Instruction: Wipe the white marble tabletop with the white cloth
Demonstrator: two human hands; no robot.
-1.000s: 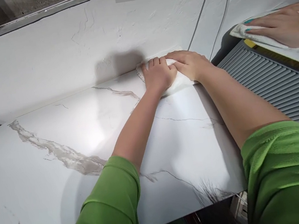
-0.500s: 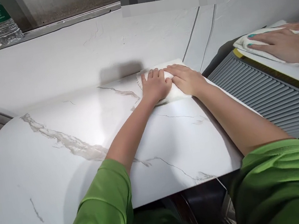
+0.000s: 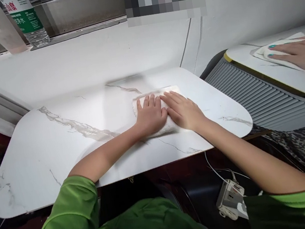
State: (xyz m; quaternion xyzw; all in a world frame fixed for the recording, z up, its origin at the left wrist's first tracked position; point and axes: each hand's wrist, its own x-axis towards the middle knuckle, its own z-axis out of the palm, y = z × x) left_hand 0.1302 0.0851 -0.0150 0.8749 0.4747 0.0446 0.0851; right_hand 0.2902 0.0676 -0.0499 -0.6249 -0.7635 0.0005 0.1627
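While both hands lie flat, the left hand [image 3: 151, 116] has its fingers slightly spread and the right hand [image 3: 186, 112] has its own closer together, neither pinching anything. Under them the white cloth [image 3: 171, 127] rests on the table [image 3: 213, 99], right of its middle. It looks light, soft and limp, nothing fragile; pushed from one corner it would likely bunch, so broad pressure suits it, and the far edge seems easiest to pinch. The smooth top should let it slide. Beyond, a bottle [image 3: 31, 25] stands on the ledge [image 3: 85, 31].
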